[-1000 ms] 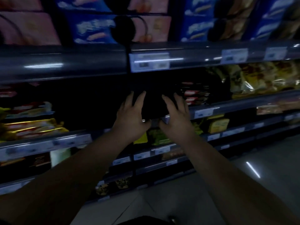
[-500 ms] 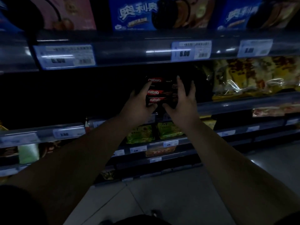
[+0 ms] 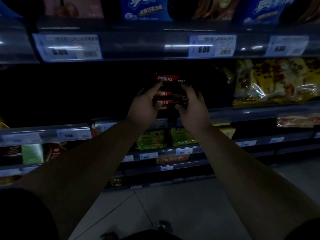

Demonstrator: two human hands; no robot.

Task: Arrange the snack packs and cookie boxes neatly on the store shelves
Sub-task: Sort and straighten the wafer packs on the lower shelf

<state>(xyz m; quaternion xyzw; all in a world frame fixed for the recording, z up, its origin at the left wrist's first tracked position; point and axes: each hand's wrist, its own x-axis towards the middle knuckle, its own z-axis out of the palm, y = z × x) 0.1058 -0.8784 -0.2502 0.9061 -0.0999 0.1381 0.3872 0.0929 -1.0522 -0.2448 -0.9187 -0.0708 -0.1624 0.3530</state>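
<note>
a dim run of store shelves (image 3: pixel 259 113) is faced. blue cookie boxes (image 3: pixel 145 9) are lined along the top tier, and yellow snack bags (image 3: pixel 277 80) are heaped on the middle tier at the right. just left of those bags, a stack of dark wafer packs (image 3: pixel 170 90) is held at the middle tier's front; whether it rests there cannot be told. it is gripped at both ends, the left hand (image 3: pixel 143 108) curled round one and the right hand (image 3: pixel 192 110) round the other. squaring-up seems in hand; next, the stack should be seated level, edges flush, then released.
</note>
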